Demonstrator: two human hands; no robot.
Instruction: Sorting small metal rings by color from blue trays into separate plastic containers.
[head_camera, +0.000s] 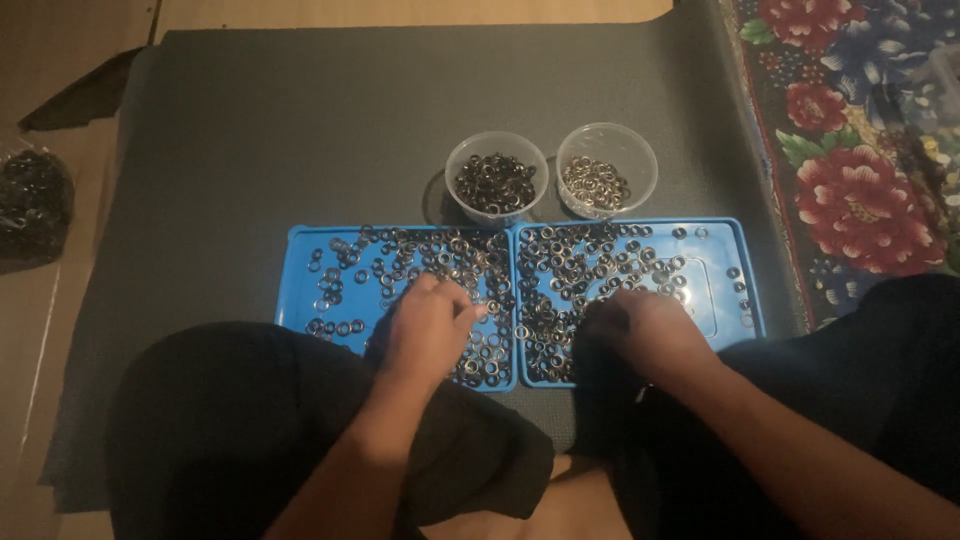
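Hands on the 2 blue trays (300, 240): left hand (428, 325) and right hand (645, 328) both pinching at loose metal rings (560, 265), grip unclear.

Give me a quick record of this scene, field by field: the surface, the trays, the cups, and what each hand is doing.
surface: dark grey mat on the floor
trays: two blue trays side by side, left tray and right tray, both strewn with small metal rings
cups: two clear plastic cups behind the trays, left cup with darker rings, right cup with lighter rings
left hand: resting on the rings in the left tray
right hand: resting on the rings in the right tray
grip: cannot tell whether either hand holds a ring
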